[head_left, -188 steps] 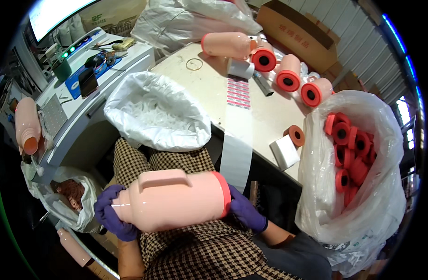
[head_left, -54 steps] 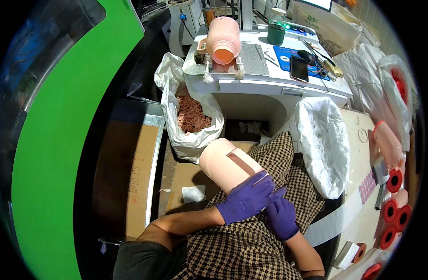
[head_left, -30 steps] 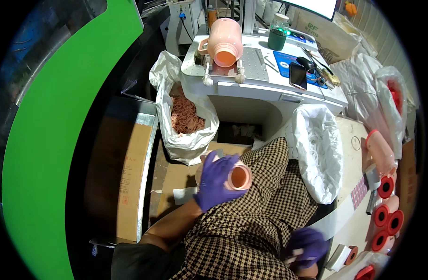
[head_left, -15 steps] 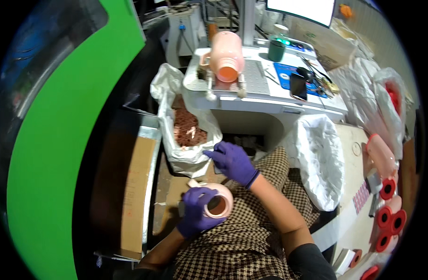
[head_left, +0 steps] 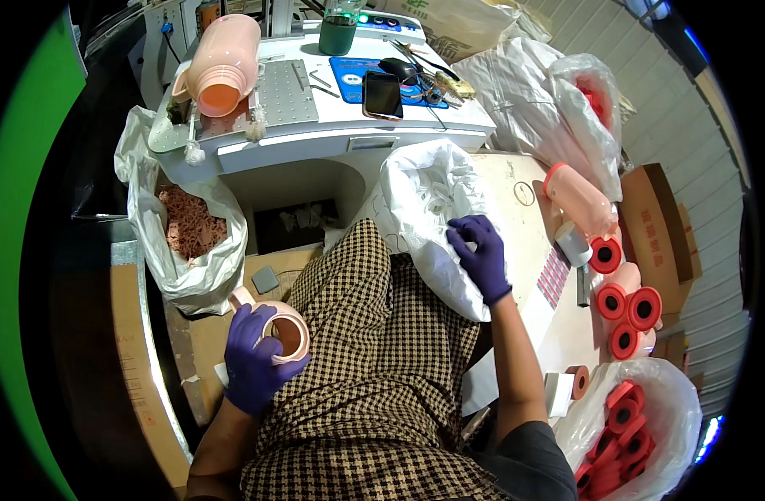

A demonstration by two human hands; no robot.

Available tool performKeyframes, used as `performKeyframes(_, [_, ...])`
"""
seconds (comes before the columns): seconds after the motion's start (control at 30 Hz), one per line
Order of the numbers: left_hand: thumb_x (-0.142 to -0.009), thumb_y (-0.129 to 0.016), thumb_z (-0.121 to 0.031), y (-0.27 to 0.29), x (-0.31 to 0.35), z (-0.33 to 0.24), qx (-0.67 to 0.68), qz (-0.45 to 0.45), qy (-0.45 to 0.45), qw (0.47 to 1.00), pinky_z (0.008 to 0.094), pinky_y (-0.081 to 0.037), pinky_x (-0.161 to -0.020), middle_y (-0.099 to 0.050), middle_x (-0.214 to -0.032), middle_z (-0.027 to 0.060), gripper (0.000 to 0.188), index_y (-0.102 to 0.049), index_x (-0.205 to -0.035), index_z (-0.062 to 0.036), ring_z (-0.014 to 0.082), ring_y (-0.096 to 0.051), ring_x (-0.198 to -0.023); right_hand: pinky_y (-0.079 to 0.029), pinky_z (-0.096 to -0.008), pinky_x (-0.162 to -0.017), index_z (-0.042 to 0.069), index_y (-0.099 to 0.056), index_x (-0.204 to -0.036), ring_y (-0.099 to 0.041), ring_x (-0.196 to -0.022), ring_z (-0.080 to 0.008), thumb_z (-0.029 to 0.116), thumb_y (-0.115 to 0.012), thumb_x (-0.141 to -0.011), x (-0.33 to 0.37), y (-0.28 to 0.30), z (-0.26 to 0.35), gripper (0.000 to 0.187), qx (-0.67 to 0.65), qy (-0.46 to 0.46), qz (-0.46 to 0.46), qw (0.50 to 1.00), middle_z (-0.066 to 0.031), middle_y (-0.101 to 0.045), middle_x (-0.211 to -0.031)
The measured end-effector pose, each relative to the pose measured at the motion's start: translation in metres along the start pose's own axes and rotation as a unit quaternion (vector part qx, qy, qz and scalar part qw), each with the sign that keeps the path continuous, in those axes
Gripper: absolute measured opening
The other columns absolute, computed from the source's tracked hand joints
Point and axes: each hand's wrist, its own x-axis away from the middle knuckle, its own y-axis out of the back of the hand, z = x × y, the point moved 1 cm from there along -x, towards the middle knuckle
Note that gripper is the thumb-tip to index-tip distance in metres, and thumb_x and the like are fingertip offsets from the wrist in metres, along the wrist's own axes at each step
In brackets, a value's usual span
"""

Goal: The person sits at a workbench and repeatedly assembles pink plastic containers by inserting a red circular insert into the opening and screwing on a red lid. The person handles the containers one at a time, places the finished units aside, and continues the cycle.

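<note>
My left hand (head_left: 257, 359), in a purple glove, is closed round a pink plastic jug (head_left: 297, 319) above my left thigh. The jug's round mouth faces up toward me, and its handle sticks out at the far left. My right hand (head_left: 484, 257), gloved alike, is at the near right side of a white sack (head_left: 424, 267). Its fingers are curled together; what they hold, if anything, I cannot make out. Clear rings (head_left: 439, 199) lie inside that sack. Another pink jug (head_left: 225, 57) rests on its side on the white machine table ahead.
A white bag (head_left: 194, 288) of brown-pink shavings stands at the left, near a cardboard box (head_left: 140, 367). On the bench (head_left: 516, 225) at the right lie several pink jugs with red ends (head_left: 578, 200). A clear bag (head_left: 674, 401) holds red parts. A phone (head_left: 382, 96) lies on the machine table.
My view has turned right. My right hand has moved from beside the shavings bag over to the white sack. My left hand still holds the jug.
</note>
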Motion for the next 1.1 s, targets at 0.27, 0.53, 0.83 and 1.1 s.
performKeyframes(0.27, [-0.049,-0.09,-0.026,0.006,-0.01,-0.006,-0.013,-0.026,-0.001,1.0,0.0491,-0.048,-0.083,-0.065,-0.097,0.0141,0.047,-0.065,-0.083,-0.0062,0.0403,-0.059,-0.093,-0.052,-0.0443,-0.095,0.009,-0.074,-0.108,-0.061,-0.113,-0.0358,0.036,-0.066,-0.089,-0.04,-0.056,-0.133,0.034,0.423,-0.13,0.187,0.877,-0.0184,-0.061,-0.122])
performKeyframes(0.53, [-0.062,-0.092,-0.029,0.02,-0.013,-0.018,-0.007,-0.068,0.066,0.996,0.0501,-0.049,-0.087,-0.065,-0.105,0.014,0.068,-0.059,-0.115,-0.0038,0.0372,-0.063,-0.096,-0.05,-0.0399,-0.087,0.001,-0.074,-0.084,-0.062,-0.099,-0.0322,0.022,-0.082,-0.075,-0.032,-0.022,-0.115,0.025,0.22,-0.051,0.002,0.974,-0.0188,-0.062,-0.108])
performKeyframes(0.83, [-0.063,-0.094,-0.026,0.019,-0.035,-0.025,0.002,-0.088,0.038,0.995,0.0492,-0.048,-0.099,-0.067,-0.11,0.0153,0.071,-0.06,-0.118,0.0012,0.0373,-0.065,-0.104,-0.043,-0.0336,-0.061,0.001,-0.06,-0.072,-0.051,-0.071,-0.0217,0.019,-0.09,-0.067,0.082,-0.053,0.084,0.035,-0.017,0.088,0.059,0.994,-0.0079,-0.049,-0.08])
performKeyframes(1.1, [-0.061,-0.095,-0.024,0.02,-0.022,-0.024,-0.006,-0.107,0.042,0.993,0.0493,-0.048,-0.098,-0.066,-0.113,0.0164,0.074,-0.059,-0.12,0.0032,0.0379,-0.064,-0.107,-0.047,-0.0294,-0.069,0.014,-0.072,-0.121,-0.059,-0.078,-0.0164,0.017,-0.084,-0.077,0.124,-0.095,0.125,0.045,-0.18,-0.042,0.212,0.96,-0.0025,-0.062,-0.079])
